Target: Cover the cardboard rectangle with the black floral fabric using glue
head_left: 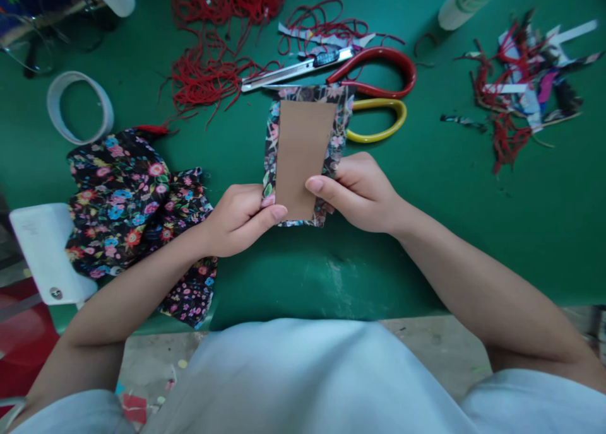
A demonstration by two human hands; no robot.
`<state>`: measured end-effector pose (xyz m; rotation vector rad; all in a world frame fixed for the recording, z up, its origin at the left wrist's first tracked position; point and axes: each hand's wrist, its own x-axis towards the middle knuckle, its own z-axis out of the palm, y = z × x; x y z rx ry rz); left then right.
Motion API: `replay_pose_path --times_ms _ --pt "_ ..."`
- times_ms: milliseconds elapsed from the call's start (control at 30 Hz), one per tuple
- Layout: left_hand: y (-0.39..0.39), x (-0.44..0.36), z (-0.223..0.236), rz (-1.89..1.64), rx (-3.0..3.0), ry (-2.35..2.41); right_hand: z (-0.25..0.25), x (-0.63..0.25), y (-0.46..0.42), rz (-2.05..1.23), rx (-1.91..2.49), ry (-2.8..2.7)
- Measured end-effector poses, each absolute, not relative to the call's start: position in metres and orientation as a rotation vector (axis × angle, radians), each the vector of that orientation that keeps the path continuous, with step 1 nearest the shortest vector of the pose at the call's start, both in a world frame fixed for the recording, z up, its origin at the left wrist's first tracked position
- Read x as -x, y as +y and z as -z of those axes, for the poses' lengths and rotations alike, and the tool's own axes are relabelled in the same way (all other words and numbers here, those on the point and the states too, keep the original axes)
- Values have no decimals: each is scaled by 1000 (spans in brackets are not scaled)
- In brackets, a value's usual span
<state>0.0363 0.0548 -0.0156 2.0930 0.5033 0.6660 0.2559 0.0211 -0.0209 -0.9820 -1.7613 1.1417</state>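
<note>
Over the smooth green surface (502, 213), the tapering brown cardboard strip (303, 150) on black floral fabric (272, 137) runs lengthwise near to far, between the left hand (239, 221), fingers pinching its near-left corner, and the right hand (364, 194), gripping its right side.

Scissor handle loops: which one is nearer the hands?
The yellow loop, just above the right hand in the picture; the red loop lies farther off, beside the craft knife.

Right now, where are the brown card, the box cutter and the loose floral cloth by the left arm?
Brown card (302, 153), head view: middle of its bare face.
Box cutter (290, 72), head view: its silver body.
Loose floral cloth (118, 204), head view: its broad upper part.
</note>
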Motion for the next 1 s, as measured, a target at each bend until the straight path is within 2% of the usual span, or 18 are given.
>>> replay_pose_path --times_ms 333,1000 --pt "52 -32 16 -601 -1700 729 19 -258 24 -1121 877 -1986" --pt "56 -35 12 -609 -1952 589 19 -256 21 -1155 935 -1822"
